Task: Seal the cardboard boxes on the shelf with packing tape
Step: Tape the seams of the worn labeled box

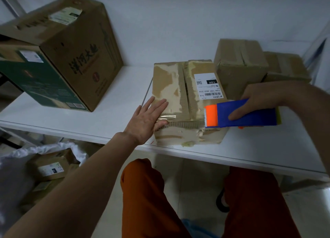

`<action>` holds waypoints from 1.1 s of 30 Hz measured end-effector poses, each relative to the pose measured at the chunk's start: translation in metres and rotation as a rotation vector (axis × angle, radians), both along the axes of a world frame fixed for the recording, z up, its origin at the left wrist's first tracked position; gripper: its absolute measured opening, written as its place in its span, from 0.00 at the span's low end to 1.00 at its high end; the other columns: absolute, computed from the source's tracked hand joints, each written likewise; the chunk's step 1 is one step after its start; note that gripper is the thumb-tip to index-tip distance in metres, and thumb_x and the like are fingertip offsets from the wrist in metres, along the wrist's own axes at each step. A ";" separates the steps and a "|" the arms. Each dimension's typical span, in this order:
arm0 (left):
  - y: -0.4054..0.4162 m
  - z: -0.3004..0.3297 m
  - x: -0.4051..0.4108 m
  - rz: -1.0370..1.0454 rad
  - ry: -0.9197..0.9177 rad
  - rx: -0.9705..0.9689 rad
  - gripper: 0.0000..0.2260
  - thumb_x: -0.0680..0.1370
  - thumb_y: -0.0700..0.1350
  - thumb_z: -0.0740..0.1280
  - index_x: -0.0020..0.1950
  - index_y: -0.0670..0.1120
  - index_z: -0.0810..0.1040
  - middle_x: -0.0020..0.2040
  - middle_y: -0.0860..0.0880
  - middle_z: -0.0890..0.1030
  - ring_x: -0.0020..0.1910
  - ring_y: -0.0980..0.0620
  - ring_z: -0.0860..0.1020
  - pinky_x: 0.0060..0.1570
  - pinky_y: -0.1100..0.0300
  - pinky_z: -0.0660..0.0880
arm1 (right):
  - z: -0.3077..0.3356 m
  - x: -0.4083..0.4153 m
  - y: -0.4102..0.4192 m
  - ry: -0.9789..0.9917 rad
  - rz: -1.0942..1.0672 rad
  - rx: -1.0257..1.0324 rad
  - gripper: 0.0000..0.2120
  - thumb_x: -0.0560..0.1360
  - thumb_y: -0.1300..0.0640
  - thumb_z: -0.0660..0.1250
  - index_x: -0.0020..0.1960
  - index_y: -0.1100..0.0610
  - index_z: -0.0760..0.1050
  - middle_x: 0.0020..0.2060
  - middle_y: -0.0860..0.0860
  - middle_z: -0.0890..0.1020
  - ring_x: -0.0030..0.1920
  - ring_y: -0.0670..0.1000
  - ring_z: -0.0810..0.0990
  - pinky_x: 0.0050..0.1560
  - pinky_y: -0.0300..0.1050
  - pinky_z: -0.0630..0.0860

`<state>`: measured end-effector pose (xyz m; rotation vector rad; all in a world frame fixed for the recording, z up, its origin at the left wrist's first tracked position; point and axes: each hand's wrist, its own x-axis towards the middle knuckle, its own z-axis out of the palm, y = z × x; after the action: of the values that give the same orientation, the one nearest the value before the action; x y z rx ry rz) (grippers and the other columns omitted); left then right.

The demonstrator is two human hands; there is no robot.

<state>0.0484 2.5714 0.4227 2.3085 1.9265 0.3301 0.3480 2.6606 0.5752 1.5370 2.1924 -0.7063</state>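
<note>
Cardboard box with the white shipping label is what's being sealed right now; it's sat near the front edge of the white shelf, roughly at 1 o'clock from the middle of the view. A strip of clear tape is laid along its near top edge. The left end of that strip is pressed down by the left hand, fingers flat and straight, nothing grasped. The blue and orange tape dispenser is gripped by the right hand at the box's right corner, fingers wrapped over the body.

To get this step done well, the tape should probably be kept taut while the dispenser is pulled past the corner and down the side, then tilted so the strip is cut on the blade. The strip would best be smoothed afterwards, since the surface looks torn and patchy and adhesion could be weak there.

Smaller boxes are stacked at 2 o'clock, and a big printed carton is parked at 10 o'clock.
</note>
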 end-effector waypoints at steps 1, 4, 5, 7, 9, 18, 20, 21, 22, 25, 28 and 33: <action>0.000 0.000 0.001 0.001 0.010 0.006 0.30 0.79 0.63 0.46 0.79 0.54 0.49 0.79 0.55 0.51 0.78 0.51 0.43 0.75 0.43 0.50 | -0.002 0.004 0.000 0.005 -0.006 0.001 0.22 0.65 0.37 0.72 0.36 0.57 0.79 0.28 0.50 0.78 0.28 0.48 0.74 0.31 0.39 0.65; -0.001 0.001 0.002 -0.011 0.062 0.032 0.31 0.79 0.65 0.43 0.79 0.53 0.48 0.79 0.53 0.51 0.78 0.50 0.44 0.75 0.41 0.48 | -0.011 0.007 0.000 0.024 -0.013 0.012 0.21 0.65 0.38 0.72 0.33 0.56 0.76 0.26 0.48 0.77 0.26 0.46 0.74 0.30 0.38 0.65; -0.001 0.001 0.002 -0.015 0.087 0.041 0.32 0.79 0.66 0.43 0.79 0.53 0.48 0.79 0.53 0.51 0.78 0.49 0.45 0.74 0.41 0.47 | -0.011 0.007 0.000 0.031 -0.013 0.015 0.21 0.65 0.37 0.72 0.33 0.56 0.75 0.26 0.48 0.77 0.25 0.45 0.74 0.29 0.37 0.66; 0.000 0.003 0.003 -0.014 0.144 0.048 0.33 0.78 0.67 0.42 0.80 0.51 0.48 0.79 0.52 0.51 0.78 0.49 0.45 0.74 0.41 0.46 | -0.010 0.009 0.002 0.043 -0.015 0.014 0.22 0.65 0.37 0.72 0.33 0.57 0.76 0.27 0.49 0.78 0.25 0.46 0.75 0.29 0.37 0.66; 0.000 0.008 0.009 -0.005 0.198 0.067 0.35 0.77 0.67 0.41 0.80 0.49 0.48 0.79 0.50 0.50 0.78 0.48 0.45 0.75 0.42 0.45 | -0.010 0.011 0.003 0.048 -0.010 0.021 0.22 0.65 0.37 0.72 0.34 0.57 0.76 0.29 0.50 0.79 0.27 0.47 0.75 0.30 0.38 0.67; 0.009 -0.005 0.100 -0.046 0.271 0.183 0.31 0.81 0.59 0.44 0.77 0.40 0.49 0.78 0.41 0.55 0.78 0.45 0.52 0.76 0.48 0.53 | -0.013 0.009 0.009 0.016 0.006 0.038 0.26 0.64 0.35 0.71 0.40 0.59 0.78 0.36 0.54 0.81 0.32 0.49 0.76 0.34 0.40 0.68; 0.010 -0.007 0.100 -0.002 0.242 0.165 0.31 0.81 0.59 0.43 0.77 0.40 0.54 0.77 0.42 0.59 0.77 0.46 0.56 0.75 0.49 0.55 | -0.015 0.009 0.011 0.015 0.002 0.037 0.26 0.63 0.35 0.71 0.38 0.60 0.77 0.34 0.53 0.80 0.30 0.49 0.74 0.34 0.40 0.66; 0.010 -0.006 0.102 0.014 0.197 0.161 0.31 0.81 0.59 0.42 0.77 0.40 0.58 0.77 0.42 0.61 0.77 0.47 0.57 0.75 0.50 0.56 | -0.015 0.009 0.011 0.016 0.001 0.034 0.26 0.63 0.35 0.71 0.37 0.60 0.77 0.33 0.53 0.79 0.30 0.49 0.74 0.34 0.40 0.66; 0.011 -0.004 0.103 0.037 0.150 0.158 0.31 0.81 0.59 0.41 0.77 0.41 0.59 0.77 0.44 0.61 0.77 0.48 0.57 0.75 0.50 0.55 | -0.015 0.009 0.011 0.019 -0.001 0.030 0.26 0.63 0.35 0.71 0.37 0.60 0.77 0.33 0.53 0.79 0.30 0.49 0.74 0.33 0.40 0.66; 0.015 -0.003 0.111 0.100 0.114 0.114 0.30 0.79 0.60 0.34 0.79 0.49 0.49 0.79 0.50 0.53 0.78 0.51 0.49 0.76 0.54 0.47 | -0.014 0.010 0.013 0.049 -0.011 0.006 0.25 0.63 0.35 0.71 0.36 0.59 0.77 0.31 0.52 0.80 0.28 0.48 0.76 0.32 0.39 0.67; 0.015 -0.007 0.109 0.098 0.224 0.130 0.28 0.80 0.60 0.38 0.78 0.52 0.47 0.79 0.51 0.53 0.78 0.48 0.50 0.76 0.52 0.49 | -0.016 0.013 0.015 0.055 -0.013 -0.029 0.23 0.65 0.36 0.70 0.36 0.58 0.76 0.28 0.50 0.79 0.26 0.46 0.75 0.30 0.37 0.66; 0.019 -0.010 0.109 0.128 0.254 0.154 0.29 0.80 0.60 0.43 0.78 0.48 0.57 0.76 0.47 0.63 0.76 0.47 0.59 0.74 0.52 0.54 | -0.019 0.027 0.018 0.024 -0.010 -0.064 0.24 0.66 0.35 0.69 0.39 0.58 0.78 0.34 0.52 0.80 0.32 0.49 0.76 0.36 0.40 0.68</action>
<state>0.1579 2.5904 0.4125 2.4301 2.2491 0.2123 0.3755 2.6784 0.5560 1.5164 2.1589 -0.7942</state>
